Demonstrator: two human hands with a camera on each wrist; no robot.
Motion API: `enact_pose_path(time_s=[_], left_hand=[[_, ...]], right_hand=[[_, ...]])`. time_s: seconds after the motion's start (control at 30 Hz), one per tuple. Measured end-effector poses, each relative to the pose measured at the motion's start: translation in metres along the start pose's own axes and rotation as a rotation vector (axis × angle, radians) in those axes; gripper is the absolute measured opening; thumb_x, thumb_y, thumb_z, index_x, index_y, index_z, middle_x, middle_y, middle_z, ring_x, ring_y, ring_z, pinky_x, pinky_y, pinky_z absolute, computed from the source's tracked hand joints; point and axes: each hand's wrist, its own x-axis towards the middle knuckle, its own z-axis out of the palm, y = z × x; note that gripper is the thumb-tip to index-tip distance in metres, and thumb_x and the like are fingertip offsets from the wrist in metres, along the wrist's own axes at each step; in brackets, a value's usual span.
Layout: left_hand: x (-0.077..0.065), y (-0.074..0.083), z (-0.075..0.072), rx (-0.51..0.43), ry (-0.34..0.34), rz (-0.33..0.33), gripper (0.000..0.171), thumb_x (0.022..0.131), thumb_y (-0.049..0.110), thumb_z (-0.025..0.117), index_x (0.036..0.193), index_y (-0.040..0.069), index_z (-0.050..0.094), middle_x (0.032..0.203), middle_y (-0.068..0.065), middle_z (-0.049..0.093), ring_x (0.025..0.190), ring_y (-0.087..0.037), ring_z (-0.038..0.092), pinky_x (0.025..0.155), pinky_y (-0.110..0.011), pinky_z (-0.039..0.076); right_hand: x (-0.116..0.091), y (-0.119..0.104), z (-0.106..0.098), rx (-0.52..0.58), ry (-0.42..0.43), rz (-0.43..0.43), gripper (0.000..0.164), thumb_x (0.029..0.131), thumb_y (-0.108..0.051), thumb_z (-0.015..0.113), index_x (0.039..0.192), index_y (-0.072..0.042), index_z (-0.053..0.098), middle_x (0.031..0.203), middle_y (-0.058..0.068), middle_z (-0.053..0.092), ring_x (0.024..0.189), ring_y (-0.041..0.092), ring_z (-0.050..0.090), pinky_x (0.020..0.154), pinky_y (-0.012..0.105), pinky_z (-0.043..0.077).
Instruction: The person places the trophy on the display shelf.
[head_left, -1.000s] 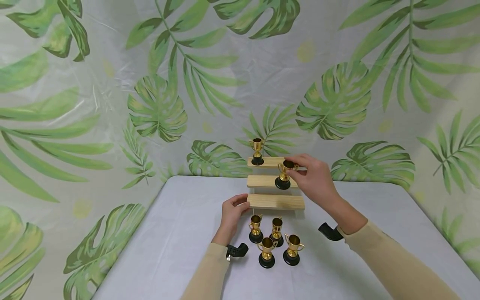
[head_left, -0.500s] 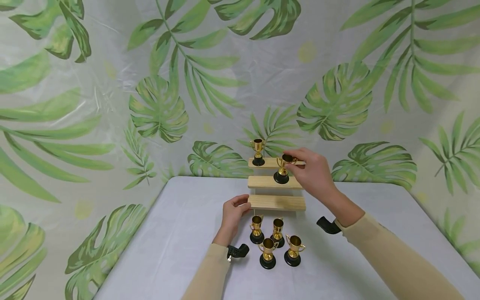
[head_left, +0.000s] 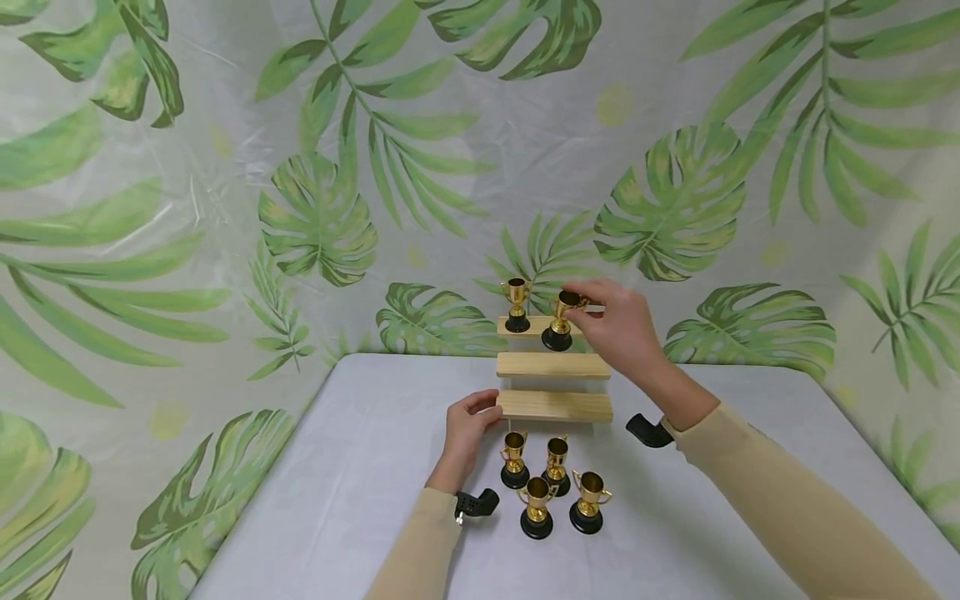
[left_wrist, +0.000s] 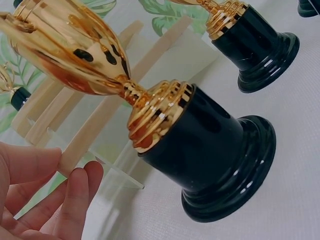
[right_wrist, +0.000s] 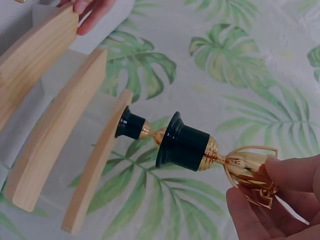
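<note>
Clearly, the work here asks for a light touch. The right hand (head_left: 618, 321) pinches the held trophy (head_left: 560, 325) by its gold cup, thumb on one side and fingers closed in on the other. From the head view the trophy sits a little tilted, its black base swung towards the left, in front of the top board (right_wrist: 95, 170); the right wrist view shows a gap between base and wood. The left hand (head_left: 463, 429) has the left end of the bottom board (head_left: 555, 406) nipped between thumb and fingertips.

To my eye, care means bringing the base level, keeping it clear of the board's front edge, and loosening the fingers only once it bears fully on wood. The left hand's steady grip should help against a nudge.

The chief obstacle is the standing trophy (head_left: 517, 307) upright on the left part of the top board: handles could catch. The middle board (head_left: 552, 365) lies just below. Four more trophies (head_left: 537, 508) stand upright in a cluster on the white table (head_left: 360, 467), near the left forearm, so a careless elbow might topple one.
</note>
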Motion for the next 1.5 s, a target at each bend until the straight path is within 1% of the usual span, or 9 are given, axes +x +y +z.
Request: enact_pose_path(time_s=[0.13, 0.33, 0.5, 0.7, 0.87, 1.13, 1.3, 1.5], left_hand=[[0.0, -0.001, -0.001, 0.0, -0.002, 0.002, 0.032, 0.086, -0.005, 0.074, 0.118, 0.0, 0.073, 0.114, -0.019, 0.069, 0.094, -0.023, 0.07, 0.084, -0.039, 0.06], [-0.001, -0.001, -0.001, 0.01, -0.003, 0.01, 0.033, 0.086, -0.004, 0.074, 0.119, -0.001, 0.072, 0.115, -0.019, 0.069, 0.094, -0.022, 0.07, 0.081, -0.036, 0.06], [-0.002, 0.0, -0.001, 0.006, -0.004, 0.009, 0.034, 0.086, -0.004, 0.074, 0.119, -0.001, 0.072, 0.115, -0.019, 0.069, 0.094, -0.022, 0.07, 0.081, -0.034, 0.06], [-0.001, -0.001, -0.001, 0.003, -0.01, 0.012, 0.034, 0.086, -0.004, 0.074, 0.12, -0.001, 0.072, 0.117, -0.021, 0.068, 0.095, -0.022, 0.07, 0.083, -0.036, 0.06], [0.0, -0.002, -0.001, -0.001, -0.01, 0.012, 0.033, 0.086, -0.005, 0.074, 0.119, -0.002, 0.071, 0.116, -0.02, 0.068, 0.095, -0.022, 0.07, 0.083, -0.037, 0.06], [-0.001, 0.001, 0.0, 0.007, -0.013, 0.009, 0.034, 0.086, -0.004, 0.074, 0.12, -0.001, 0.071, 0.116, -0.02, 0.069, 0.096, -0.023, 0.07, 0.084, -0.037, 0.06], [0.0, 0.0, -0.001, 0.006, -0.017, 0.005, 0.034, 0.087, -0.004, 0.074, 0.121, -0.002, 0.07, 0.116, -0.02, 0.068, 0.096, -0.022, 0.07, 0.084, -0.037, 0.06], [0.001, -0.001, -0.001, 0.017, -0.022, 0.007, 0.036, 0.087, -0.005, 0.072, 0.123, -0.005, 0.068, 0.118, -0.022, 0.067, 0.096, -0.022, 0.07, 0.085, -0.039, 0.06]], right_hand=[[0.006, -0.002, 0.0, 0.005, 0.002, 0.01, 0.038, 0.089, -0.006, 0.078, 0.126, -0.011, 0.072, 0.115, 0.006, 0.069, 0.1, 0.021, 0.064, 0.081, 0.037, 0.061], [0.013, -0.001, 0.001, -0.007, 0.002, 0.022, 0.037, 0.089, -0.005, 0.077, 0.125, -0.01, 0.072, 0.115, 0.008, 0.069, 0.101, 0.023, 0.064, 0.081, 0.039, 0.06], [0.02, -0.001, 0.002, -0.023, -0.007, 0.031, 0.037, 0.09, -0.005, 0.076, 0.126, -0.01, 0.071, 0.119, 0.009, 0.068, 0.105, 0.025, 0.065, 0.082, 0.039, 0.06], [0.031, 0.002, 0.005, -0.067, 0.002, 0.009, 0.036, 0.09, -0.005, 0.076, 0.126, -0.01, 0.071, 0.12, 0.009, 0.068, 0.103, 0.024, 0.065, 0.081, 0.038, 0.06], [0.04, 0.005, 0.008, -0.09, -0.004, 0.01, 0.037, 0.091, -0.005, 0.075, 0.127, -0.009, 0.071, 0.121, 0.011, 0.068, 0.103, 0.026, 0.064, 0.083, 0.041, 0.059], [0.051, 0.01, 0.011, -0.099, -0.039, 0.065, 0.038, 0.092, -0.006, 0.074, 0.13, -0.007, 0.069, 0.124, 0.013, 0.066, 0.103, 0.029, 0.064, 0.081, 0.042, 0.058], [0.056, 0.016, 0.014, -0.115, -0.056, 0.094, 0.038, 0.093, -0.005, 0.072, 0.13, -0.004, 0.067, 0.123, 0.015, 0.065, 0.102, 0.032, 0.064, 0.077, 0.044, 0.056], [0.061, 0.024, 0.019, -0.129, -0.06, 0.123, 0.038, 0.093, -0.006, 0.072, 0.131, -0.006, 0.068, 0.125, 0.016, 0.065, 0.104, 0.034, 0.064, 0.075, 0.046, 0.056]])
